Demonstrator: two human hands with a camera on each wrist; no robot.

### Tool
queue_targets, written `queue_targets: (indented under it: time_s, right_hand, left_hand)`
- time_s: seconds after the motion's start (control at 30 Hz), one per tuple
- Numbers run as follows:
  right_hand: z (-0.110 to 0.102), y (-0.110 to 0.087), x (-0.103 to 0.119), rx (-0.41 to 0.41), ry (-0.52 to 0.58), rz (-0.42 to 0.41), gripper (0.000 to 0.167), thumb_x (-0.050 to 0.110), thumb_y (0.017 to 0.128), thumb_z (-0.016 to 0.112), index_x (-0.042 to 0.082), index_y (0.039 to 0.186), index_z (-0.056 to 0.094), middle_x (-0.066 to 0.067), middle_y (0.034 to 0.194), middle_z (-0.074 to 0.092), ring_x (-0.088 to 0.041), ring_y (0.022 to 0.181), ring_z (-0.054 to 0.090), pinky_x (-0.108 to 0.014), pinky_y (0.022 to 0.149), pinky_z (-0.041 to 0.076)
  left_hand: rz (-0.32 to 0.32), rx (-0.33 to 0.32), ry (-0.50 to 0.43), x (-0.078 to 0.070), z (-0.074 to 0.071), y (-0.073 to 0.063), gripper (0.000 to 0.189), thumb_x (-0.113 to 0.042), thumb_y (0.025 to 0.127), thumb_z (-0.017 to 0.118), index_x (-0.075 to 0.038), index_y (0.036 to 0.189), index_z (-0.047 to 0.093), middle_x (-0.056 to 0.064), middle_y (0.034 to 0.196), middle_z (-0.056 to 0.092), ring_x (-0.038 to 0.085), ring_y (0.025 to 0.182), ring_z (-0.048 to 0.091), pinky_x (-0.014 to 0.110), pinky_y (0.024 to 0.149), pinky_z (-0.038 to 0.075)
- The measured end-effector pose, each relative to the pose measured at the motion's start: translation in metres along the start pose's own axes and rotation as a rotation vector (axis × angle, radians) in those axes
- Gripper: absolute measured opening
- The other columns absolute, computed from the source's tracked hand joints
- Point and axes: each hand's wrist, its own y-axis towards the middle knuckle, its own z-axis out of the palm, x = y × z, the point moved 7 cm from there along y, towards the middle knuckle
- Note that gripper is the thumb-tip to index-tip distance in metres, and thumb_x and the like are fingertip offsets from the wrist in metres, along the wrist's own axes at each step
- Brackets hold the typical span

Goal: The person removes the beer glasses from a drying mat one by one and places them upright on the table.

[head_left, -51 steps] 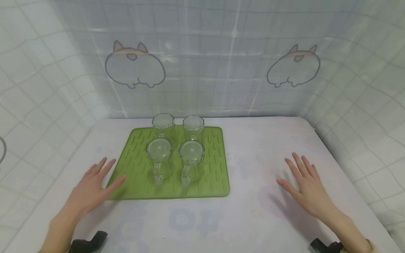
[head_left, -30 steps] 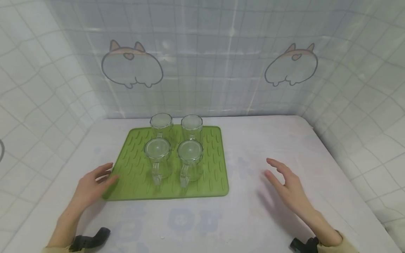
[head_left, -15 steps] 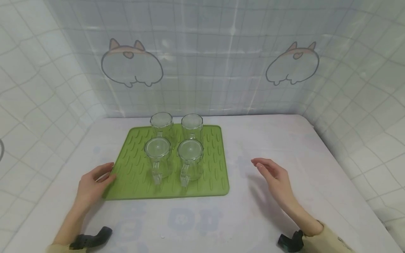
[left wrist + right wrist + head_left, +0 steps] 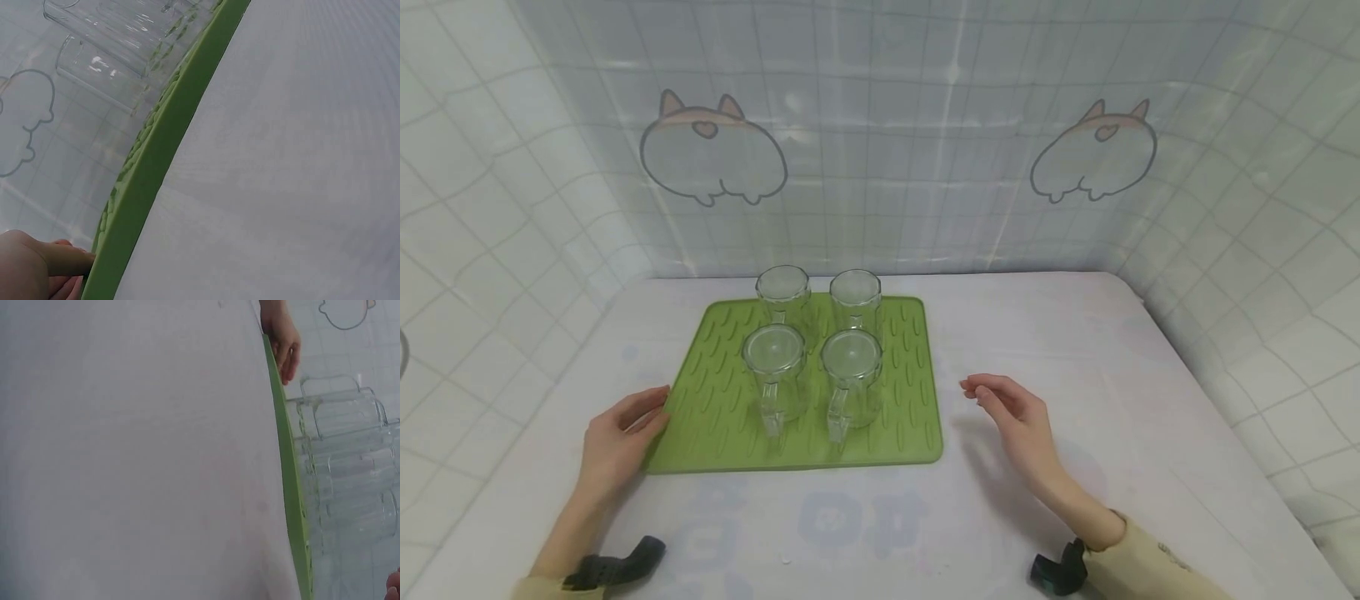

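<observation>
A green silicone drying mat (image 4: 707,437) lies on the white table with several clear glass mugs on it in two rows. The front-left mug (image 4: 775,354) and front-right mug (image 4: 852,358) turn their handles toward me. Behind them stand the rear-left mug (image 4: 784,287) and rear-right mug (image 4: 855,292). My left hand (image 4: 613,442) holds the mat's left edge between thumb and fingers; the left wrist view shows its fingertips (image 4: 84,261) right at that edge. Just beyond the mat's right edge, my right hand (image 4: 1018,421) hovers with loosely bent fingers, holding nothing.
A tiled-pattern sheet (image 4: 902,167) with cartoon animal outlines rises behind the table and along both sides. The white table surface (image 4: 1052,325) stretches to the right of the mat and in front of it. Each wrist carries a black strap device (image 4: 617,568).
My left hand has come in to the mat's left edge, its spread fingers drawing together. My right hand has moved left toward the mat, fingers bending. Mat and mugs stay in place.
</observation>
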Motion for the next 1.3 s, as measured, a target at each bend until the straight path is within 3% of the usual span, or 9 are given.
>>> queue_targets:
  time_s: [0.23, 0.53, 0.97, 1.1, 1.3]
  right_hand:
    - [0.021, 0.000, 0.004, 0.034, 0.057, 0.020, 0.025, 0.017, 0.101, 0.060, 0.004, 0.121, 0.066, -0.015, 0.118, 0.071, -0.015, 0.106, 0.068, -0.022, 0.097, 0.055]
    - [0.041, 0.000, 0.005, 0.083, 0.088, 0.054, 0.026, 0.016, 0.100, 0.060, 0.001, 0.121, 0.066, -0.018, 0.117, 0.070, -0.018, 0.107, 0.068, -0.024, 0.100, 0.055]
    - [0.072, -0.002, 0.013, 0.157, 0.149, 0.060, 0.024, 0.014, 0.099, 0.061, 0.001, 0.118, 0.067, -0.016, 0.117, 0.071, -0.016, 0.108, 0.068, -0.034, 0.101, 0.056]
    - [0.082, -0.003, 0.014, 0.188, 0.159, 0.064, 0.025, 0.017, 0.099, 0.062, 0.003, 0.119, 0.067, -0.014, 0.118, 0.071, -0.019, 0.111, 0.068, -0.031, 0.101, 0.056]
    - [0.099, -0.004, 0.018, 0.238, 0.157, 0.072, 0.025, 0.019, 0.099, 0.062, 0.005, 0.120, 0.068, -0.011, 0.119, 0.072, -0.022, 0.114, 0.066, -0.028, 0.102, 0.055]
  left_hand:
    - [-0.024, -0.020, 0.021, 0.003, 0.000, 0.000, 0.046, -0.029, 0.102, 0.057, -0.006, 0.141, 0.054, 0.019, 0.142, 0.057, 0.000, 0.113, 0.060, -0.002, 0.079, 0.047]
    - [0.005, -0.034, 0.012, 0.003, 0.000, 0.000, 0.044, -0.028, 0.102, 0.056, -0.005, 0.140, 0.055, 0.020, 0.140, 0.058, -0.020, 0.100, 0.046, -0.004, 0.079, 0.045]
    - [0.026, -0.033, 0.026, 0.003, 0.000, -0.001, 0.044, -0.028, 0.103, 0.056, -0.006, 0.141, 0.054, 0.020, 0.141, 0.058, -0.021, 0.101, 0.046, -0.005, 0.080, 0.044]
    - [0.031, -0.028, 0.026, 0.003, 0.000, -0.001, 0.044, -0.029, 0.103, 0.056, -0.006, 0.140, 0.055, 0.020, 0.140, 0.058, -0.024, 0.098, 0.042, -0.005, 0.079, 0.044]
    - [0.020, -0.020, 0.047, 0.003, 0.000, -0.002, 0.045, -0.032, 0.103, 0.055, -0.008, 0.141, 0.055, 0.019, 0.140, 0.058, -0.020, 0.100, 0.047, -0.005, 0.077, 0.044]
